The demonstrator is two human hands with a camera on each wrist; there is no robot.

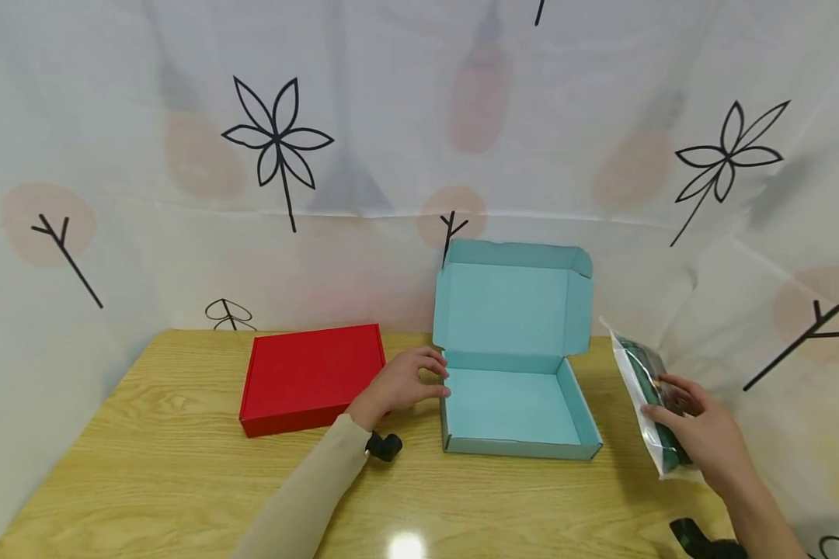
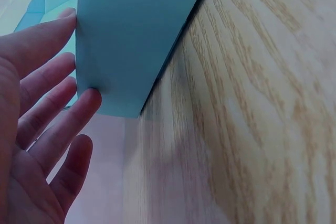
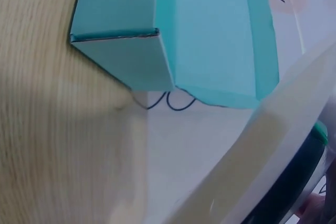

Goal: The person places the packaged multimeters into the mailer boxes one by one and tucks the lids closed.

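The right hand [image 1: 713,431] grasps a plastic packet [image 1: 645,376] with something dark green inside, pinching it between thumb and fingers. The thumb tip lies near the packet's white edge, while the index finger rests higher up, on the clear plastic. In the right wrist view most of those fingers are hidden behind the packet. The packet is at three o'clock from the blue box [image 1: 524,449], just beside it and apart from it, tilted so that its top end points toward eleven o'clock and its bottom end toward five.

The left hand [image 1: 409,376] is at nine o'clock on the same box, its grip relaxed. The fingers are spread and only slightly bent, with a clear gap between thumb and index finger; the tips touch the rim of the side wall, and one finger lies against the wall's outer face.

The box's lid [image 1: 506,307] stands raised at twelve o'clock. Farther out at nine o'clock, partly behind the left forearm, a closed red box [image 1: 315,376] lies flat on the wooden table [image 1: 147,466]. A patterned cloth [image 1: 391,116] hangs at twelve o'clock, behind both boxes.
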